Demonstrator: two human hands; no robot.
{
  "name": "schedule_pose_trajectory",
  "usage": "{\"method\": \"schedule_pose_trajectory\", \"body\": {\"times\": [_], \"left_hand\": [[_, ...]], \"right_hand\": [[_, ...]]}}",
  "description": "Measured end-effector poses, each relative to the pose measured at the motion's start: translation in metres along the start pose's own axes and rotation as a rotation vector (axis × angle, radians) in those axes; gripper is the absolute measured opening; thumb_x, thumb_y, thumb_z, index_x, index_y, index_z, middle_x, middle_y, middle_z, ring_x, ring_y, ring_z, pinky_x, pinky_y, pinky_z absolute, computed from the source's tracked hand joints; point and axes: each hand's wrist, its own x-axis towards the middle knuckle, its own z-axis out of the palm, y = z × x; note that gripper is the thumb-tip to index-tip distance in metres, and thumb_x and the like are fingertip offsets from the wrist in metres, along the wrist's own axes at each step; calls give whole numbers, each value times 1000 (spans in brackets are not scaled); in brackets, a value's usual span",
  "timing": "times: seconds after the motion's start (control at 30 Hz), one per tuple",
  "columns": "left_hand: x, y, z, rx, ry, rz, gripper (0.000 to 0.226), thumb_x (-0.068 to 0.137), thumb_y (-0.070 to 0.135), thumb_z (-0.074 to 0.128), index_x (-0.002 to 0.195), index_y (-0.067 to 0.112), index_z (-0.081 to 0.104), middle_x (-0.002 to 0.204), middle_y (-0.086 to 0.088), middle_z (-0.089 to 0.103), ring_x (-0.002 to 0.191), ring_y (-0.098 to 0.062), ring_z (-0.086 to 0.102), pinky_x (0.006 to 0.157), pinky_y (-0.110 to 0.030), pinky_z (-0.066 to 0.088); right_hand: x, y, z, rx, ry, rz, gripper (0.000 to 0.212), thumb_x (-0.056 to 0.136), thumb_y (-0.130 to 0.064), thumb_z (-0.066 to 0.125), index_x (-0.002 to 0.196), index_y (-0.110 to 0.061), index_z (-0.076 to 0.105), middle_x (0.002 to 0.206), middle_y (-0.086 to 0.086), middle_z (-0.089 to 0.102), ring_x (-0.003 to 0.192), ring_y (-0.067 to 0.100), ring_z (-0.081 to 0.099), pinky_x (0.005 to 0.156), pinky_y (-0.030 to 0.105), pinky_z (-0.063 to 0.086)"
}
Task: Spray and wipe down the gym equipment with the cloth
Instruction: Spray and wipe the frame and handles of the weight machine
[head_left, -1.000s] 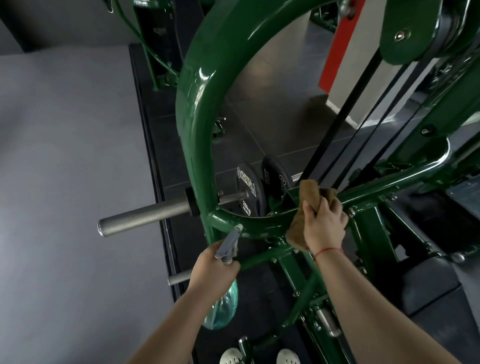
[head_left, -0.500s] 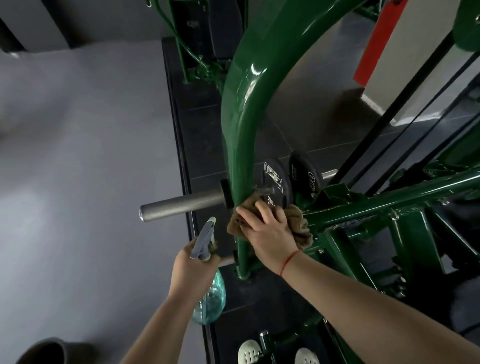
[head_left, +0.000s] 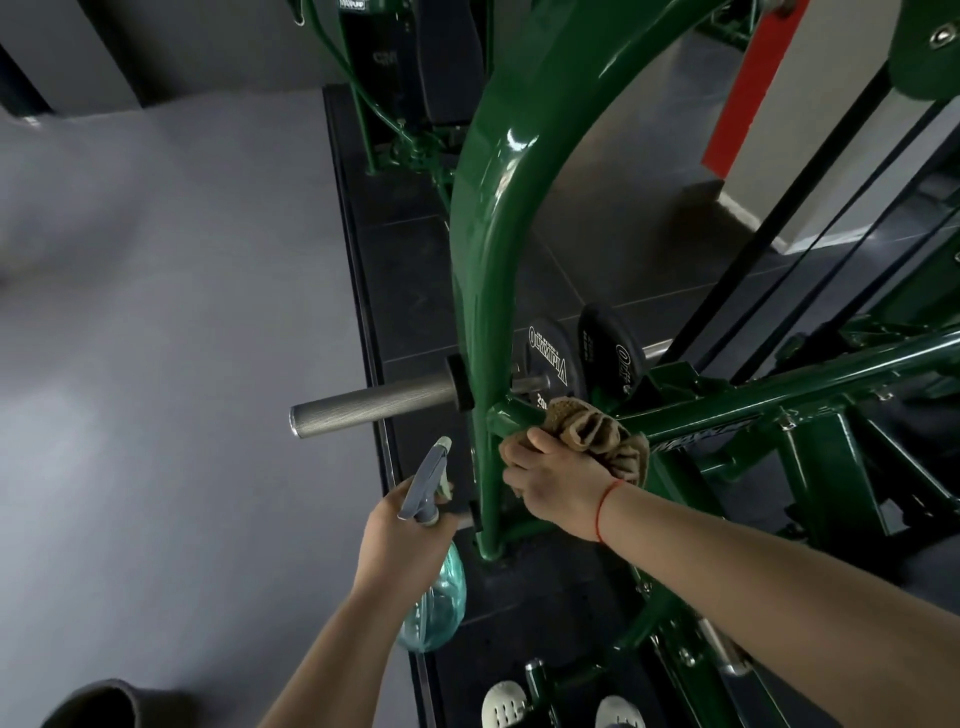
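**Soft cloth on a hard tube, bottle held low**

The right hand (head_left: 558, 480) curls its fingers round the brown cloth (head_left: 597, 434), bunching it against the green frame (head_left: 498, 234) at the joint where the upright tube meets the cross tube, just below the weight plates (head_left: 550, 364). The left hand (head_left: 400, 540) is wrapped round the neck of the spray bottle (head_left: 436, 608), low beside the upright, with the nozzle tilted up and the clear body hanging beneath.

The cloth looks limp and light, so it should mould round the tube; it is best held in a wad with the palm behind it, and its loose tail on the right could catch on brackets. The frame is rigid and glossy, probably slick once wet; the bottle seems light plastic, and the neck is its sound hold.

A knurled peg (head_left: 374, 408) juts leftward just above the nozzle; the plates sit close over the cloth; black cables (head_left: 779, 234) and braces crowd the right. The freest run looks to be upward along the curved tube, with open room to the left over the grey floor (head_left: 182, 312).
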Motion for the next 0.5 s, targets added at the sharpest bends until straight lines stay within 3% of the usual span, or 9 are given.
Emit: {"method": "schedule_pose_trajectory", "body": {"times": [0.1,0.23,0.33,0.43,0.5], "left_hand": [[-2,-1,-3,-23,14,-4,27,81,-3,59,69,19,50,50,7,34,42,-10,28,39,-23,27],[-6,2,-4,-13,4,17,23,81,-2,62,70,13,48,53,6,33,43,-10,28,40,-22,28],[-5,8,-3,-9,-8,29,28,81,-3,62,69,16,45,54,5,33,44,-11,27,40,-22,28],[-2,13,-3,-2,-19,41,27,81,-3,61,70,17,47,50,8,37,45,-12,29,41,-23,30],[-1,16,-4,7,-30,53,24,81,-2,61,72,17,50,48,11,38,46,-13,32,43,-25,32]], "right_hand": [[-1,2,-11,4,-22,15,18,88,-15,66,104,-15,74,128,-1,54,129,34,36,112,52,26],[8,5,-26,143,167,131,29,88,-10,63,110,-28,72,133,-1,49,134,37,32,110,56,25],[20,1,-27,250,150,193,39,88,-7,65,119,-31,68,147,-1,40,142,37,18,113,70,5],[19,-6,-21,170,42,223,48,90,-10,66,135,-22,60,152,0,32,147,36,9,100,74,-28],[12,-11,-10,134,-4,200,51,89,-11,66,139,-19,57,155,2,31,148,36,9,99,75,-27]]}}
